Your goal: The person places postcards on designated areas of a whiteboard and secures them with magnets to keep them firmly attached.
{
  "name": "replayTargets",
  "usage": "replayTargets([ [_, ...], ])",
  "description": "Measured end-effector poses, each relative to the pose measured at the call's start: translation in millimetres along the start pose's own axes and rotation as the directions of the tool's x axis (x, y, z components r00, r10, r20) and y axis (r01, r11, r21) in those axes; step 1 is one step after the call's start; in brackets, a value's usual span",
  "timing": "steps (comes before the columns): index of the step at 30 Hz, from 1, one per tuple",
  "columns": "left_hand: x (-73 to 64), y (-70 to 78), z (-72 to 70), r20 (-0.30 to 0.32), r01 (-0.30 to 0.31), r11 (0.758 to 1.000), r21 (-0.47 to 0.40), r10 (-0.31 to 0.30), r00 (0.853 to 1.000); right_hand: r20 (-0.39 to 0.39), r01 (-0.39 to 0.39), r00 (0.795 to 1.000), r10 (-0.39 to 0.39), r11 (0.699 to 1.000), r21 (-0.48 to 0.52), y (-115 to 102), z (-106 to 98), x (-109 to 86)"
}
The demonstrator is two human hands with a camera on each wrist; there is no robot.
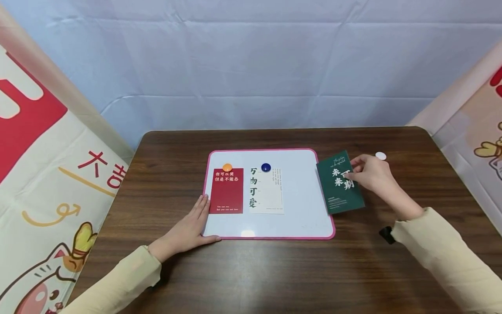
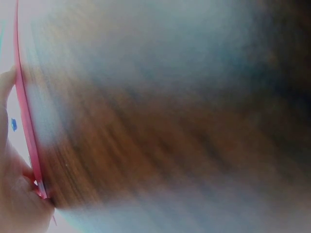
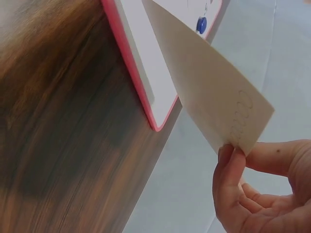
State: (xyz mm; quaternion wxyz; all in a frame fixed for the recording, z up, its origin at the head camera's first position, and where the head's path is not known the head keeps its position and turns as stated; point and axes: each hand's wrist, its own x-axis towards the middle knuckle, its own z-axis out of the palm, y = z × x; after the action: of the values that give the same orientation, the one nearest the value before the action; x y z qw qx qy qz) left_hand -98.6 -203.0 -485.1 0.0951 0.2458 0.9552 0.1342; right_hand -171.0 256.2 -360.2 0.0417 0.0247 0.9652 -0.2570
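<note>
A white magnetic whiteboard (image 1: 302, 218) with a pink frame lies on the table. On it, an orange magnet (image 1: 227, 167) sits at the top of a red card (image 1: 227, 196), and a dark blue magnet (image 1: 266, 167) at the top of a white card (image 1: 270, 196). My right hand (image 1: 372, 173) pinches a dark green card (image 1: 339, 187) by its edge, tilted over the board's right edge; its pale back (image 3: 209, 82) shows in the right wrist view. My left hand (image 1: 188, 226) rests at the board's lower left corner, thumb along the front edge and fingers against the left side.
A white round magnet (image 1: 380, 155) lies on the brown wooden table (image 1: 251, 274) just beyond the right hand. Behind the table hangs a pale cloth (image 1: 251, 65). A printed banner (image 1: 59, 174) stands at the left, another at the right.
</note>
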Motion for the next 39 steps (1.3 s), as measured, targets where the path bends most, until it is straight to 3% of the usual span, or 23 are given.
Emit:
replayTargets([
  [7,-0.5,0.0,-0.3,0.001,-0.003,1.000,-0.001,0.003,1.000,-0.006,0.013,1.000,-0.013,1.000,0.021,-5,5,1.3],
  [23,0.2,0.1,-0.8,0.009,0.001,1.000,-0.002,-0.001,1.000,0.035,-0.049,0.998,0.046,0.995,0.088,-12,17,4.0],
  [39,-0.6,0.9,0.1,-0.026,-0.020,1.000,0.005,0.020,0.999,0.026,-0.070,0.997,0.066,0.977,0.203,-19,37,2.9],
])
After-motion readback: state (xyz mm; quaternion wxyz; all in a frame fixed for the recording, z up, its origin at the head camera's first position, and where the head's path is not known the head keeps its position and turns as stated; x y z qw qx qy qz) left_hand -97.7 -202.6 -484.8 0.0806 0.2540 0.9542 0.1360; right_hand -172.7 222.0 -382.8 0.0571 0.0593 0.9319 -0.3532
